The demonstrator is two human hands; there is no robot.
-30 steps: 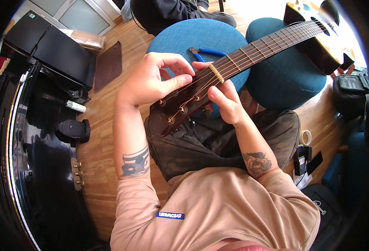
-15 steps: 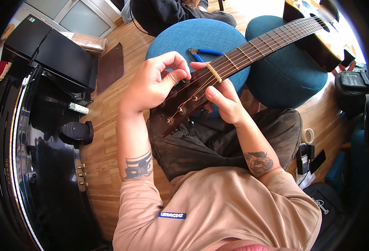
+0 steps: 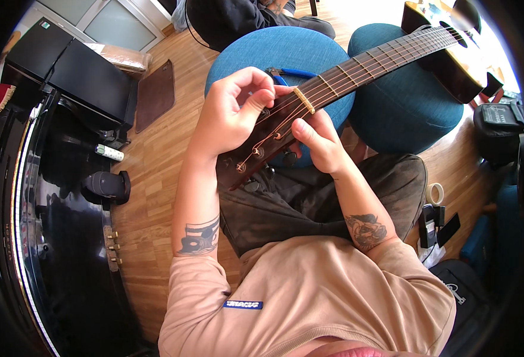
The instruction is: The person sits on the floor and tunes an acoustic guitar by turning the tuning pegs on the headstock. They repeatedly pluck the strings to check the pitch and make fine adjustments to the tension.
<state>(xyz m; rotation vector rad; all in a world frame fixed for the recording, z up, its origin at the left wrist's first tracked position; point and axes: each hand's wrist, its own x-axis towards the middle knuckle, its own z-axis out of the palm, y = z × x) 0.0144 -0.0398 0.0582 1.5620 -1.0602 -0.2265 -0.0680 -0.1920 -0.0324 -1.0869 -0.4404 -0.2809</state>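
Observation:
An acoustic guitar's dark headstock (image 3: pixel 260 144) lies angled over my lap, its strings running past a pale nut (image 3: pixel 303 100) up the fretted neck (image 3: pixel 366 66). My left hand (image 3: pixel 232 110) is over the headstock's upper side, thumb and forefinger pinched by a tuning post; what they hold is too small to make out. My right hand (image 3: pixel 321 143) cradles the neck just below the nut, thumb at the near edge and fingertips showing on the far side. Blue-handled cutters (image 3: pixel 297 73) rest on a round blue pouf (image 3: pixel 250 47) beyond, partly hidden behind my left hand.
A second blue pouf (image 3: pixel 404 125) is under the guitar body (image 3: pixel 464 71). A black piano (image 3: pixel 60 250) lines the left. A seated person's dark-clothed legs (image 3: pixel 226 21) are at the top. A tape roll (image 3: pixel 434 193), black devices (image 3: pixel 428 226) and bags (image 3: pixel 496 128) lie to the right.
My left hand has shifted right and up along the headstock, and its thumb and forefinger have closed into a pinch near a post. My right hand stays at the neck.

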